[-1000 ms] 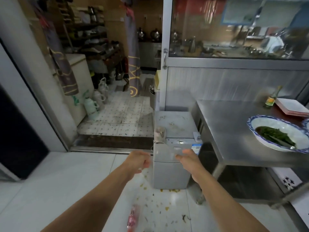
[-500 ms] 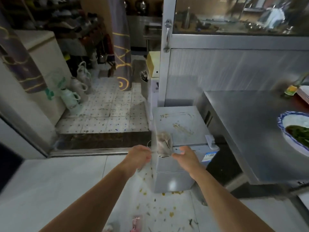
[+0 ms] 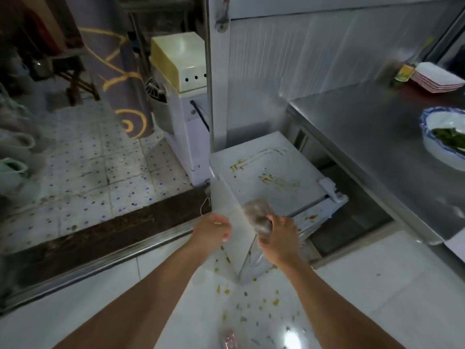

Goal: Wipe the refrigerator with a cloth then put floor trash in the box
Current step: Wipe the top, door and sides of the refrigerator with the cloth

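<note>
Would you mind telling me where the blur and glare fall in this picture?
Head view: motion blur smears the cloth that the right hand grips, and the bottle; glare spots the floor; wide-angle distortion bends the steel table.

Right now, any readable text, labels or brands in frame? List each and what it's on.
None can be read.
Bottle on the steel table: yellow label, too blurred.
Small refrigerator: front sticker hidden behind the right hand and cloth.
Cream-topped machine: no lettering visible.
</note>
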Demonstrator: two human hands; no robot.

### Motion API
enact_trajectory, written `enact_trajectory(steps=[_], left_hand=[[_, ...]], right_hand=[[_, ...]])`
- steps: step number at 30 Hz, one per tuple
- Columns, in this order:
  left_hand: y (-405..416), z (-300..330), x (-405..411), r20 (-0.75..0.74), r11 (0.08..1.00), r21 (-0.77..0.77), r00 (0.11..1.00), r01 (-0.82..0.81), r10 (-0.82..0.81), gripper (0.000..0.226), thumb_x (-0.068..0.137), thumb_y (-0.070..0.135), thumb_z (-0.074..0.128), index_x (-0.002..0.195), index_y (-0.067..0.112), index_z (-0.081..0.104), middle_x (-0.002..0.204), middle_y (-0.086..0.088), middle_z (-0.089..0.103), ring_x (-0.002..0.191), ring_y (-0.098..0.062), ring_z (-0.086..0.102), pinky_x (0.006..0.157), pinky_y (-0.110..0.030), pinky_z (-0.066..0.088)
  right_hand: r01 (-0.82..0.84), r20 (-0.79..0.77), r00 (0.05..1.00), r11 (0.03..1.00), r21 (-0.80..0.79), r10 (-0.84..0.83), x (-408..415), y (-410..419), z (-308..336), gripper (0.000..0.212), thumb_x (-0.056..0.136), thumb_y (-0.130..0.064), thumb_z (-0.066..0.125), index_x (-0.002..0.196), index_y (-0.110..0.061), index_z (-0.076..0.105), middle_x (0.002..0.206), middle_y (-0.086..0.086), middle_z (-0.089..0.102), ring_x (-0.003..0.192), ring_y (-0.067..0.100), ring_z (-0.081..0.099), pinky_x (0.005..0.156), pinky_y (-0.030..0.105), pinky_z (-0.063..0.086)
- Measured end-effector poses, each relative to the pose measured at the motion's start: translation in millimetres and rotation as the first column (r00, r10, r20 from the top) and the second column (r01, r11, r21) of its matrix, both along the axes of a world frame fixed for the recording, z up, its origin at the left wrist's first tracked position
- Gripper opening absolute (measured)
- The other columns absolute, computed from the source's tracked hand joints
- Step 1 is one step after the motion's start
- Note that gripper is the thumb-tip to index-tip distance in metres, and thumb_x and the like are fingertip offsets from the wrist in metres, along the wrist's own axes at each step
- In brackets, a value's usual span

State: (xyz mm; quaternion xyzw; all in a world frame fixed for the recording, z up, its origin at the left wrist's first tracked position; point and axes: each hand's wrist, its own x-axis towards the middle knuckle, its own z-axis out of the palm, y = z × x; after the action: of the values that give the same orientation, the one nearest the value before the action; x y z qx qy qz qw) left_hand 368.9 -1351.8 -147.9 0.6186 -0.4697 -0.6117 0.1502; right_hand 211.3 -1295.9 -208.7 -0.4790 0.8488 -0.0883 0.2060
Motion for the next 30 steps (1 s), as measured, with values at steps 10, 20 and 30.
enact_trajectory(steps=[10, 20, 30], left_hand=[[-32, -31, -6, 0.01, 0.994, -0.018, 0.994, 0.107, -0.107, 0.016, 0.084, 0.003, 0.058, 0.098, 0.011, 0.058, 0.089, -0.012, 0.061, 0.064, -0.013, 0.053, 0.042, -0.01, 0.041], [-18, 29, -37, -0.186, 1.0, 0.015, 0.982, 0.022, -0.019, 0.041, 0.092, 0.009, 0.05, 0.133, 0.014, 0.044, 0.113, -0.011, 0.056, 0.081, -0.013, 0.054, 0.06, -0.015, 0.044], [-42, 78, -30, -0.303, 0.999, -0.036, 0.953, 0.002, -0.013, 0.031, 0.088, 0.004, 0.05, 0.117, 0.013, 0.051, 0.102, -0.013, 0.064, 0.087, -0.023, 0.058, 0.083, -0.039, 0.048]], right_hand=[[0.035, -0.11, 0.993, 0.996, -0.08, -0.044, -1, -28, -32, 0.043, 0.088, -0.013, 0.058, 0.129, -0.011, 0.048, 0.122, 0.011, 0.05, 0.113, 0.027, 0.05, 0.092, 0.032, 0.043], [0.361, 0.556, 0.827, 0.833, -0.419, -0.079, -1, -16, 60, 0.009, 0.084, -0.001, 0.06, 0.091, -0.005, 0.062, 0.081, 0.005, 0.061, 0.072, 0.013, 0.056, 0.059, 0.009, 0.046], [0.387, 0.742, 0.668, 0.829, -0.405, 0.051, 13, -22, 120, 0.022, 0.081, 0.003, 0.064, 0.087, -0.018, 0.06, 0.084, -0.003, 0.062, 0.081, 0.011, 0.059, 0.068, 0.015, 0.047]])
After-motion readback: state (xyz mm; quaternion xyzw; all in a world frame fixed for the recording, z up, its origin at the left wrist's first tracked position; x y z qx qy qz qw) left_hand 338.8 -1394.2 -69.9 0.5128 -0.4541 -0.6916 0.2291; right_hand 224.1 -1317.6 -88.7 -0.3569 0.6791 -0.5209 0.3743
